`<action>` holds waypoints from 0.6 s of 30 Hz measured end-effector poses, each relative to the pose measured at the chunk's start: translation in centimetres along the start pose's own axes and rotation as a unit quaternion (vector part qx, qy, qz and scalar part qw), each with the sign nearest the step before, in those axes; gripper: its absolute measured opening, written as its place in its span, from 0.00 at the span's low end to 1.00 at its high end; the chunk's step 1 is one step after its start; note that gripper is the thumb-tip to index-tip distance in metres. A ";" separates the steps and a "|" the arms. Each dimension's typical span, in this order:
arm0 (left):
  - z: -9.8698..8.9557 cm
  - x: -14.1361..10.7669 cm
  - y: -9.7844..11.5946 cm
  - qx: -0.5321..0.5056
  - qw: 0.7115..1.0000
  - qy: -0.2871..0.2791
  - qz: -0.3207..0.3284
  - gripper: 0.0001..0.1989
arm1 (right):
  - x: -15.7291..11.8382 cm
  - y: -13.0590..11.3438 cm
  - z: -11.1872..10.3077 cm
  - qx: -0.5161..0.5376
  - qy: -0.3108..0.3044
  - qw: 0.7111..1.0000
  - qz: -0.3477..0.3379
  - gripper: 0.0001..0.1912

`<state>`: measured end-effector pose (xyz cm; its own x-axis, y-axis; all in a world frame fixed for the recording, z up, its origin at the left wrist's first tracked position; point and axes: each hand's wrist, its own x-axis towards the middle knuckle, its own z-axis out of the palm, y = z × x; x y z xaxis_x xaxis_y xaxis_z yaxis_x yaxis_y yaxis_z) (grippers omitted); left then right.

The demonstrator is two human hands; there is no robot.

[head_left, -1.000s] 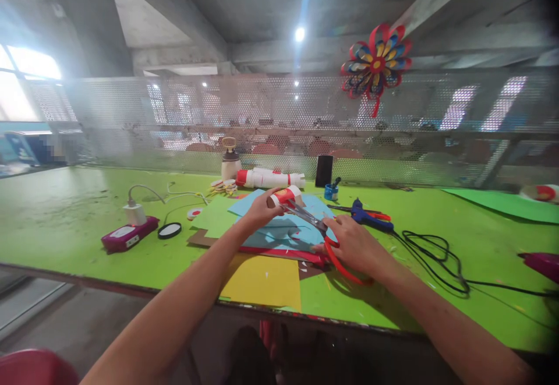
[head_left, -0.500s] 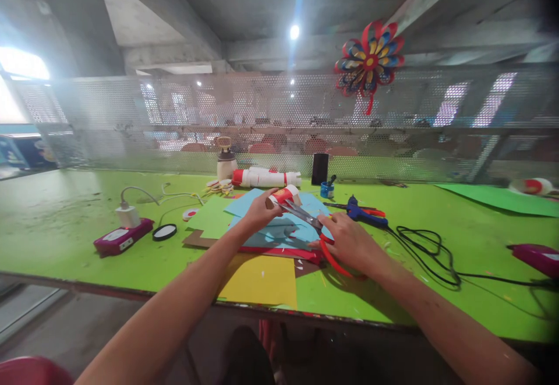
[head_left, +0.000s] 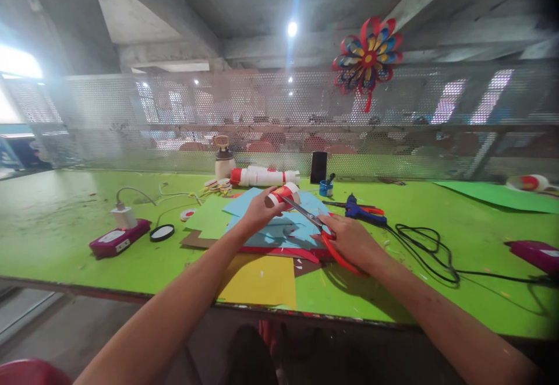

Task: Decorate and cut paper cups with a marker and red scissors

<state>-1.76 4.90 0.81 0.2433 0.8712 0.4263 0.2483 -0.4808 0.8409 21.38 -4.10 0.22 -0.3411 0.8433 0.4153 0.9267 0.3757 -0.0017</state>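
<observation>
Head view shows the left hand (head_left: 258, 209) with fingers curled round a paper cup (head_left: 286, 194) above blue sheets (head_left: 262, 236) on the bench (head_left: 174, 274), the right hand's (head_left: 349, 237) gripping scissors (head_left: 311, 217), whose nearby tips could nick the left hand if the cup twisted.

There are two hands (head_left: 258, 210) (head_left: 351, 239), one pair of scissors (head_left: 313, 218), one held cup (head_left: 285, 194), one glue gun (head_left: 365, 214), one blue jar (head_left: 325, 188), one pump bottle (head_left: 224, 167), one yellow sheet (head_left: 259, 280), one black-rimmed disc (head_left: 162, 233), one flower ornament (head_left: 368, 57) and two magenta blocks (head_left: 120, 239) (head_left: 535, 255).
</observation>
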 end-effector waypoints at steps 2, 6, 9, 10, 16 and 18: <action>-0.1 0.1 0.0 0.012 1.000 0.005 0.007 0.30 | 0.0 0.1 0.0 0.009 -0.002 1.000 -0.003 0.16; -0.4 0.2 0.1 0.046 0.998 0.028 0.031 0.28 | 0.1 0.1 0.2 0.015 0.000 1.000 -0.006 0.15; -0.6 0.1 0.2 0.060 0.997 0.034 0.047 0.28 | 0.0 0.2 0.3 0.013 0.003 1.000 -0.007 0.17; -0.6 0.1 0.2 0.062 0.996 0.033 0.052 0.28 | -0.1 0.2 0.3 0.012 0.003 1.000 -0.007 0.17; -0.4 0.3 -0.6 0.062 0.996 0.027 0.066 0.28 | -0.2 0.3 0.0 0.019 -0.013 1.000 -0.007 0.16; -0.5 0.4 -1.0 0.060 0.996 0.023 0.065 0.29 | -0.2 0.5 0.0 0.028 -0.019 0.999 -0.005 0.16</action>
<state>-2.34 5.73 0.28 0.2391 0.8028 0.5462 0.3280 -0.5962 0.7328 21.95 -4.06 0.19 -0.3566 0.8531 0.3808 0.9134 0.4040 -0.0498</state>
